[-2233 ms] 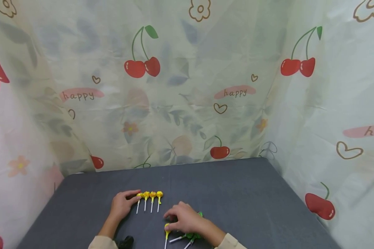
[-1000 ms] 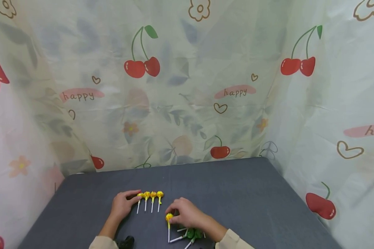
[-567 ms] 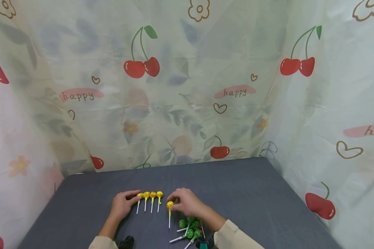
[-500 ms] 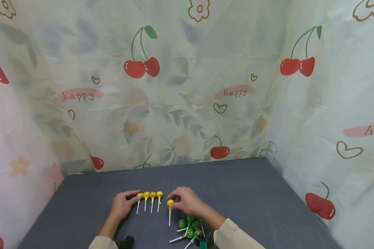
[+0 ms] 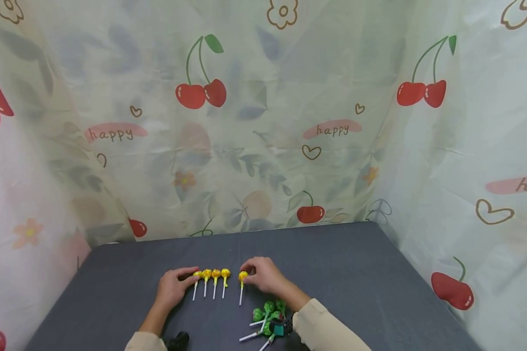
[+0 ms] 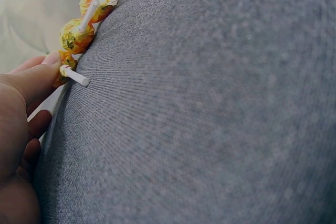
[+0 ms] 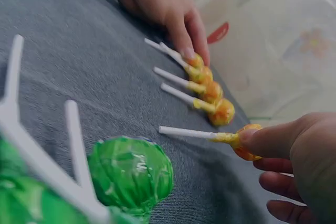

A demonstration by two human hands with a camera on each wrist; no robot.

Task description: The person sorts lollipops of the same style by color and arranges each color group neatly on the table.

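Note:
Several yellow-wrapped lollipops (image 5: 215, 276) lie in a row on the grey cloth, white sticks toward me. My left hand (image 5: 172, 288) pinches the head of the leftmost lollipop (image 6: 79, 77) between thumb and fingers. At the row's right end, a gap away, my right hand (image 5: 265, 278) holds another yellow lollipop (image 5: 243, 276) by its head. The right wrist view has thumb and index finger on that head, with the lollipop's stick (image 7: 186, 132) pointing at the row. Below my right forearm lies a heap of green-wrapped lollipops (image 5: 269, 307), partly covered by the wrist.
A dark grey cloth (image 5: 334, 273) covers the table. Curtains printed with cherries (image 5: 202, 95) enclose it at the back and sides. A dark device with a teal patch (image 5: 279, 330) sits at my right wrist, and a black object (image 5: 178, 341) lies by my left cuff.
My right hand has carried a yellow lollipop from beside the green heap, forward and slightly right, to the row's right end. More of the green heap shows. My left hand stays put.

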